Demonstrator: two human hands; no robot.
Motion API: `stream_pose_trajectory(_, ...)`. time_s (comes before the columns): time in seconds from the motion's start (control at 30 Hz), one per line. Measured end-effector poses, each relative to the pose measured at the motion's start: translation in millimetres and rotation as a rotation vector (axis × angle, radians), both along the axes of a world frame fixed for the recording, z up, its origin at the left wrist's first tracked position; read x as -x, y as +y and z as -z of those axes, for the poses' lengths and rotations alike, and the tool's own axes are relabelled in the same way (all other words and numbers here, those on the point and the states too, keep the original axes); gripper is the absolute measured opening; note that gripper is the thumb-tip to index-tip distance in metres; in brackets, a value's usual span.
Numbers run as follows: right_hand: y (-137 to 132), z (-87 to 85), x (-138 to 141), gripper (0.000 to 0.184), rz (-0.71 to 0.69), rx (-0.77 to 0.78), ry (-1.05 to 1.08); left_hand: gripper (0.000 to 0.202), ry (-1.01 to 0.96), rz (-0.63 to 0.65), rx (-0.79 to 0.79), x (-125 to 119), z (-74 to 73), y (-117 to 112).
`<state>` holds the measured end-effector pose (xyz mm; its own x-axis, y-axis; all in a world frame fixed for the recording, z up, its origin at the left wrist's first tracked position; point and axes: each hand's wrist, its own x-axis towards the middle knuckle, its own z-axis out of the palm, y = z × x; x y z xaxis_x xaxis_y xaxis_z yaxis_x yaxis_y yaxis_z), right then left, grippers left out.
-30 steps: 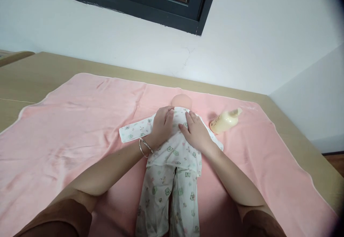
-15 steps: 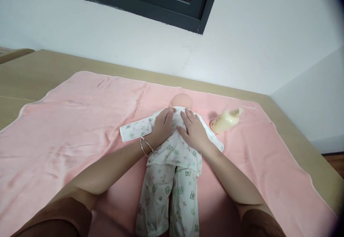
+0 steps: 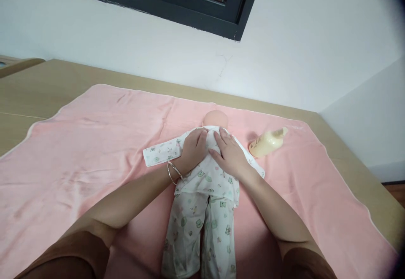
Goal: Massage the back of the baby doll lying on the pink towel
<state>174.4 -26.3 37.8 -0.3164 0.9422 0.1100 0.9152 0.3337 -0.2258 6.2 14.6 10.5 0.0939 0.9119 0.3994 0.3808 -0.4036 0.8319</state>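
A baby doll (image 3: 215,119) with a smooth bare head lies stretched out in front of me, dressed in a white printed top (image 3: 207,175) and matching trousers (image 3: 185,228). My left hand (image 3: 193,147) rests on the left of the doll's upper body, its fingers extended and close together. On the right of the upper body lies my right hand (image 3: 232,154), palm down with fingers and thumb apart. Both hands press against the cloth and hold nothing. One sleeve sticks out to the left; the other is partly covered by my right arm.
Under the doll a pink blanket (image 3: 104,144) with soft creases covers much of the wooden tabletop (image 3: 79,74). A pale yellow bottle (image 3: 266,144) is to the right of my right hand. Behind are a white wall (image 3: 177,60) and a dark window frame (image 3: 190,20).
The view has shifted very slightly, so everything sits a little further right. My hands stay in the same place on the doll's upper body.
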Motion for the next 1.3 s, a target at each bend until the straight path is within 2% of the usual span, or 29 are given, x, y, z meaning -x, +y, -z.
stream_pose_trajectory(0.1,-11.2,-2.9,9.1,0.078,0.187,0.021,-0.067,0.034,0.199,0.018,-0.060,-0.3,-2.6,-0.6)
stream_pose_trajectory(0.23,-26.0,-7.1,18.3,0.082,0.377,0.037,-0.177,0.036,0.570,0.091,-0.160,1.9,-15.7,-7.6)
stream_pose_trajectory(0.33,-26.5,-8.1,17.6,0.081,0.383,0.034,-0.189,0.041,0.773,0.116,-0.144,4.6,-24.3,-14.0)
stream_pose_trajectory(0.4,-22.0,-6.4,14.3,0.081,0.354,0.040,-0.174,0.046,0.838,0.136,-0.130,5.1,-25.3,-16.4)
stream_pose_trajectory(0.63,-6.7,7.9,5.9,0.079,0.300,-0.004,-0.102,0.047,0.847,0.019,-0.130,-1.3,-18.2,-16.9)
stream_pose_trajectory(0.8,1.2,10.6,1.7,0.080,0.268,-0.007,-0.073,0.045,0.795,-0.037,-0.177,-3.3,-13.9,-12.4)
stream_pose_trajectory(1.03,12.2,15.0,-7.6,0.078,0.211,-0.039,0.016,0.047,0.699,0.013,-0.185,-1.9,-3.1,-2.9)
stream_pose_trajectory(1.13,10.3,14.2,-6.5,0.076,0.212,-0.043,0.013,0.049,0.762,0.019,-0.165,-0.4,-11.1,-5.8)
stream_pose_trajectory(1.3,-9.0,2.4,8.5,0.068,0.243,-0.073,-0.107,0.052,0.947,0.118,-0.140,3.1,-36.4,-24.8)
